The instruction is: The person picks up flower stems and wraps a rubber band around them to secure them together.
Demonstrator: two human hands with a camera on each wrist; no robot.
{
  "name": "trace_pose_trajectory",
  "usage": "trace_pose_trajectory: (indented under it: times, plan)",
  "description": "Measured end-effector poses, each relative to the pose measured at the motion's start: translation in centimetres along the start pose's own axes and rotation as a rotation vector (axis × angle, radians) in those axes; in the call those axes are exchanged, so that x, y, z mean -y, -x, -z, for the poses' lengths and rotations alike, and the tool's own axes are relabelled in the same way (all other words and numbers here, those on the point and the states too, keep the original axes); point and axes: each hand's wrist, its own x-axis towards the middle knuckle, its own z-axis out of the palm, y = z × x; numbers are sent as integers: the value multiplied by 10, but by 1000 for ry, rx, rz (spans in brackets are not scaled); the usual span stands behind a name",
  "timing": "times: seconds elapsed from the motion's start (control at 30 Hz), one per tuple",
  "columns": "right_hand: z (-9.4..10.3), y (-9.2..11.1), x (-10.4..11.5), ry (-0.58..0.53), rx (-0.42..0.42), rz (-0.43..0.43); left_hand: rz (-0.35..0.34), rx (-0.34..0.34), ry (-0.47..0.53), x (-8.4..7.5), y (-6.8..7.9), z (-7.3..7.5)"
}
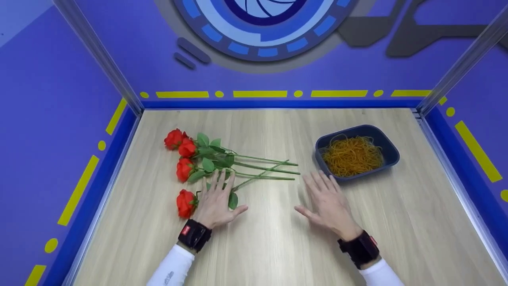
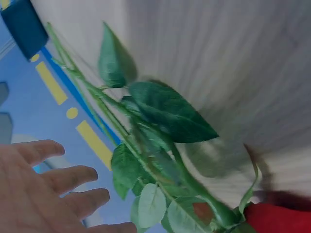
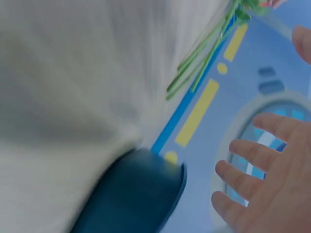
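- Over the bench, left hand and right hand spread, gripping nothing.
- Crossed stems may snag if dragged.
- Heaped rubber bands may tangle if pulled.

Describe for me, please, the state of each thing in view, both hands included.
Roses: four, in bloom, lying on the table, one stem crossing others
Bin: upright, lidless, holding bands
Bands: loose, tangled in a heap
Left hand: empty, fingers spread, over a rose stem
Right hand: empty, fingers extended, near the bin
Wrist straps: fastened round both wrists
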Motion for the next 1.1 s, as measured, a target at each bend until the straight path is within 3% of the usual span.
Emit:
trace_pose_trajectory:
  times: [0.13,0.4,0.77,0.93,1.1]
  plan:
    - [-13,-19,5,8,72,31,-15,15,-25,6,-13,-3]
    - [-34,-46,15,41,216,61,-59,141,-59,11,-36,-6]
    - [-57,-88,15,-15,314,120,-102,142,-125,25,-68,-3]
    - [-65,-102,9,-63,307,144,-77,166,-154,29,-76,-2]
    - [-67,-112,6,-104,335,132,-96,159,-148,32,-82,-3]
